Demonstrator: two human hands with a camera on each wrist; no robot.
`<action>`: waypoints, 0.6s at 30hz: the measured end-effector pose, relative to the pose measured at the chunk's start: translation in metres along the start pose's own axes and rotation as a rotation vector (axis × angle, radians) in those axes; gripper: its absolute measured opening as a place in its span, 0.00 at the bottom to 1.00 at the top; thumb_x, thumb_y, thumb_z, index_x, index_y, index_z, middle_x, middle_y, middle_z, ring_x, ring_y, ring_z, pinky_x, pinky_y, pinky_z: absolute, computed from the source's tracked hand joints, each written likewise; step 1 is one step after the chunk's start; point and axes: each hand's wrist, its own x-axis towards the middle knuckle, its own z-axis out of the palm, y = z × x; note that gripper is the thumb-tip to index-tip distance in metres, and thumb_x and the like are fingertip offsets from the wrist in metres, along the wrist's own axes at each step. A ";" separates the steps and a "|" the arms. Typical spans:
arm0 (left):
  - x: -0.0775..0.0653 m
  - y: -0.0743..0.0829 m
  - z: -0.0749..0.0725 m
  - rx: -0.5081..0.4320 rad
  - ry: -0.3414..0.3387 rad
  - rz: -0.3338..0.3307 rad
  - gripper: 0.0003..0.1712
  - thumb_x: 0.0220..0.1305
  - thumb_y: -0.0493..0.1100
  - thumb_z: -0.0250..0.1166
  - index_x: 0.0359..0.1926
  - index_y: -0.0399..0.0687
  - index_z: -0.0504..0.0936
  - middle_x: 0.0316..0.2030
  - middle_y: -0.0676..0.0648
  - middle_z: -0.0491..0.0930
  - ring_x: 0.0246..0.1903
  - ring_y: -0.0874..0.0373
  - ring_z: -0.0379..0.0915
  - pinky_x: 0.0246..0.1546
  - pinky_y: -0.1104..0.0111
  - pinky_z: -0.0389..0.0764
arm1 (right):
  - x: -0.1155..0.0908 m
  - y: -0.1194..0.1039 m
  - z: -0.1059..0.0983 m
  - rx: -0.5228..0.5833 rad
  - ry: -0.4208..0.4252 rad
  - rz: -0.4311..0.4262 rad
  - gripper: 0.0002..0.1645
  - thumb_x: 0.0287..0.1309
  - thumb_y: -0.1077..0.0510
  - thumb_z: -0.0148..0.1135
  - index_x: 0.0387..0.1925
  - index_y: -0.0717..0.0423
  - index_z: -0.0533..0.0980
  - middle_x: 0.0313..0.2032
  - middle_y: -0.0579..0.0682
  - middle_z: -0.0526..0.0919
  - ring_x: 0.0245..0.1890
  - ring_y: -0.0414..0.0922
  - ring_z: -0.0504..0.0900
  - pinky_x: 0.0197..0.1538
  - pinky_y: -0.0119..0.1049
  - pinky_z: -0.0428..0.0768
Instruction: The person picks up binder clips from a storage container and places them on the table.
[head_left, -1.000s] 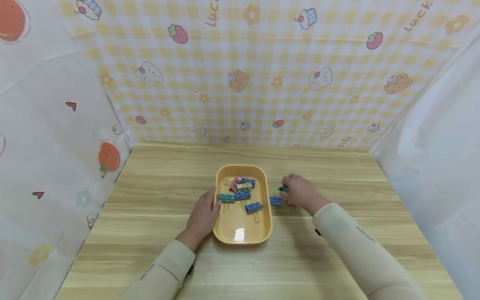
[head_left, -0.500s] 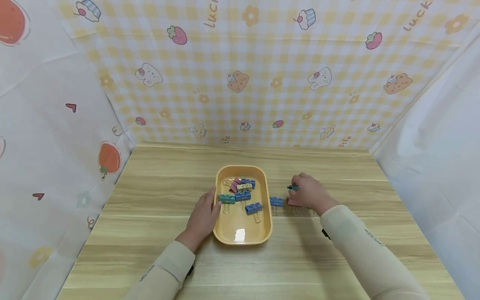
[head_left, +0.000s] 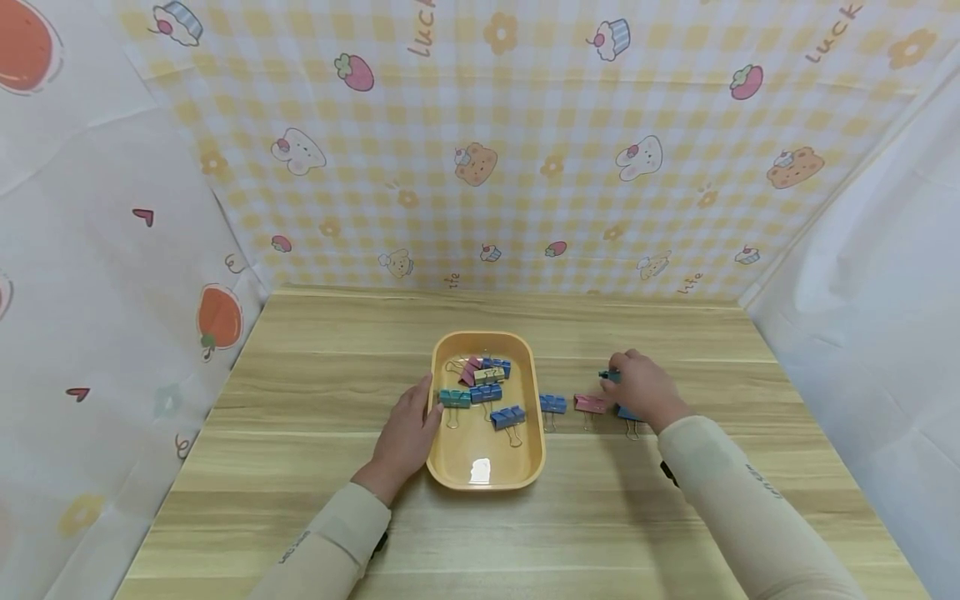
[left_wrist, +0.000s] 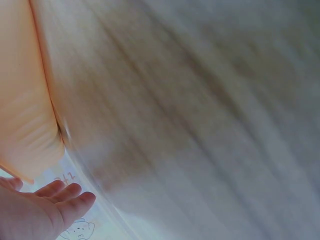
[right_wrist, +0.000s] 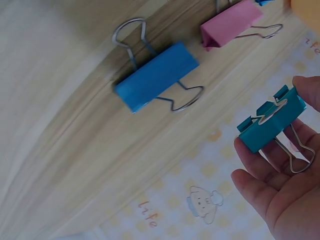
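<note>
My right hand [head_left: 645, 390] pinches a teal binder clip [right_wrist: 272, 120] between thumb and fingers, above the table right of the tray. Below it in the right wrist view lie a blue binder clip [right_wrist: 157, 77] and a pink binder clip [right_wrist: 232, 22]. Another blue binder clip [head_left: 552, 404] lies beside the tray's right wall. My left hand [head_left: 405, 433] rests against the left side of the yellow tray [head_left: 483, 462], fingers fairly straight, thumb at the rim. Inside the tray are several binder clips, among them a teal one [head_left: 454, 398], a yellow one [head_left: 489, 376] and a pink one [head_left: 469, 371].
The wood-grain table [head_left: 322, 350] meets a checked, printed cloth [head_left: 555, 167] along its back edge. White cloth [head_left: 885, 250] hangs at the right side, with printed white cloth [head_left: 112, 292] at the left.
My right hand has moved to the right with the teal binder clip, passing over the row and uncovering the pink clip and part of the blue one. My left hand and the tray stay in place.
</note>
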 end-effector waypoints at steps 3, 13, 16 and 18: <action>0.000 0.000 0.000 0.001 -0.003 -0.004 0.36 0.74 0.51 0.49 0.76 0.46 0.49 0.69 0.33 0.59 0.67 0.37 0.57 0.65 0.45 0.61 | 0.000 0.008 0.002 -0.009 -0.003 0.018 0.21 0.63 0.53 0.59 0.49 0.66 0.74 0.46 0.63 0.76 0.38 0.53 0.79 0.41 0.51 0.80; 0.001 -0.001 0.002 0.001 -0.004 -0.005 0.36 0.74 0.51 0.49 0.76 0.47 0.49 0.69 0.34 0.59 0.67 0.38 0.57 0.65 0.46 0.61 | -0.007 0.028 0.003 -0.009 -0.015 0.081 0.21 0.64 0.53 0.58 0.48 0.67 0.73 0.46 0.65 0.75 0.37 0.54 0.77 0.40 0.51 0.78; 0.002 -0.001 0.002 0.001 -0.002 -0.005 0.36 0.74 0.51 0.49 0.76 0.47 0.49 0.69 0.34 0.59 0.67 0.38 0.57 0.65 0.46 0.61 | -0.009 0.035 0.004 -0.001 -0.020 0.099 0.21 0.64 0.53 0.58 0.48 0.68 0.73 0.45 0.65 0.75 0.37 0.55 0.77 0.41 0.52 0.78; 0.002 -0.001 0.002 0.000 -0.003 -0.006 0.36 0.74 0.51 0.49 0.76 0.47 0.49 0.69 0.34 0.59 0.67 0.38 0.57 0.65 0.46 0.61 | -0.009 0.040 0.006 0.003 -0.024 0.110 0.21 0.63 0.54 0.58 0.48 0.69 0.73 0.44 0.65 0.75 0.37 0.55 0.77 0.42 0.53 0.77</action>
